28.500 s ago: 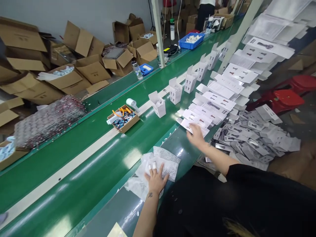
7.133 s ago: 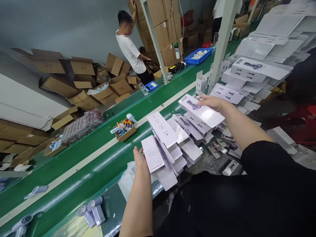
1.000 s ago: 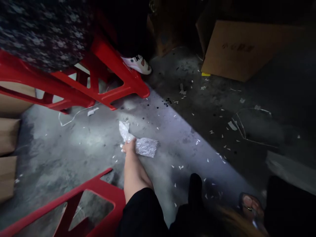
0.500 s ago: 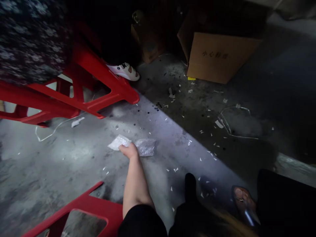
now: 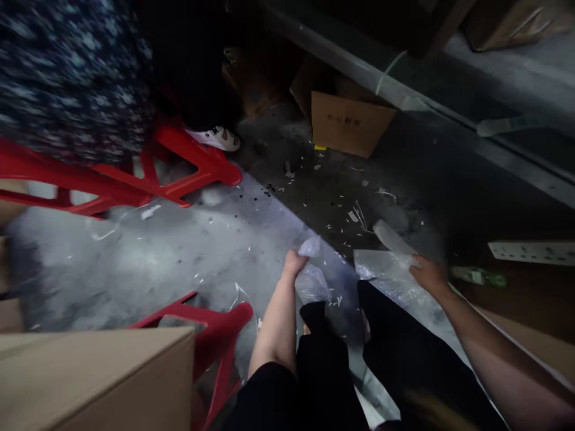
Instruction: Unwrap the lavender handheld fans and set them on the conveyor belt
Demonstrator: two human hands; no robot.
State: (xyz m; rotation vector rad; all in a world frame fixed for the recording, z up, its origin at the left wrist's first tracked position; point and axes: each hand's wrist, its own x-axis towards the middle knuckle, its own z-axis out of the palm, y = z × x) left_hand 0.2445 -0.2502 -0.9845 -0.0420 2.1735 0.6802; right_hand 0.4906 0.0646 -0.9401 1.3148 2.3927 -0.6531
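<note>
I look down at a dim concrete floor under the conveyor. My left hand is closed on a crumpled bubble-wrap bag, which hangs just above my knees. My right hand grips the edge of a larger clear plastic sheet lying over my right leg. Both forearms reach forward over my black trousers. The picture is blurred by motion.
A red plastic stool stands at the left with another person's patterned clothing and white shoe by it. A second red stool and a cardboard box are at the bottom left. Another carton sits ahead under a metal rail. Paper scraps litter the floor.
My left hand has lifted the bubble-wrap bag off the floor and drawn it back toward my knees. My right hand has come into view holding the plastic sheet. The camera has tilted up.
</note>
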